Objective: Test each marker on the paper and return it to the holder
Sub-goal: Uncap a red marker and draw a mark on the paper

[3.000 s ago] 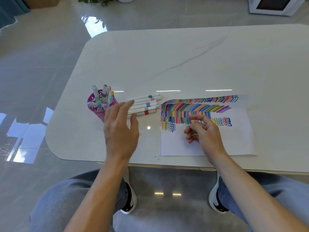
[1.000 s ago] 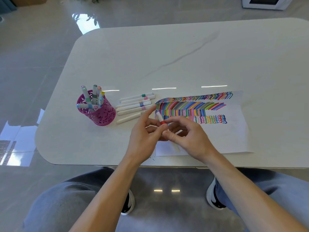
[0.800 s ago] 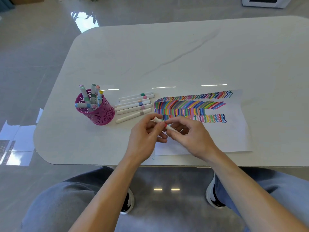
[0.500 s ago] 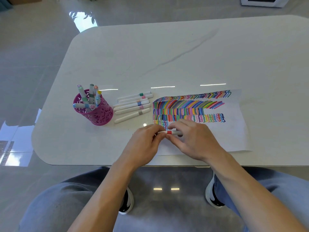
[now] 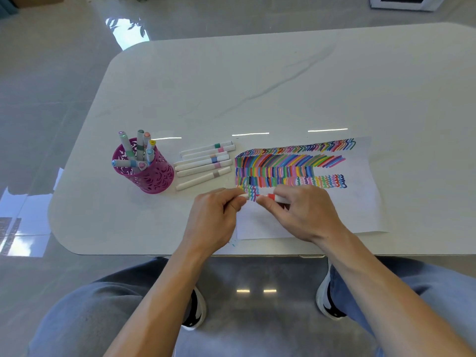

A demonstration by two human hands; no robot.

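A white marker with a red band (image 5: 270, 197) lies level between both hands over the paper's left part. My left hand (image 5: 213, 220) pinches its cap end, which sits a small gap away from the body. My right hand (image 5: 304, 215) grips the marker's body. The paper (image 5: 355, 202) carries rows of coloured strokes and squiggles. Several white markers (image 5: 203, 163) lie in a row left of the paper. A pink perforated holder (image 5: 149, 176) with several markers in it stands further left.
The white table (image 5: 257, 86) stretches far beyond the paper, and its front edge runs just below my wrists. My knees and shoes show under the table. A white appliance (image 5: 404, 1) stands on the floor at the far right.
My left hand took the red-banded marker from the row and brought it to my right hand. Both hands turned it level over the paper, and the cap end has now drawn slightly away.
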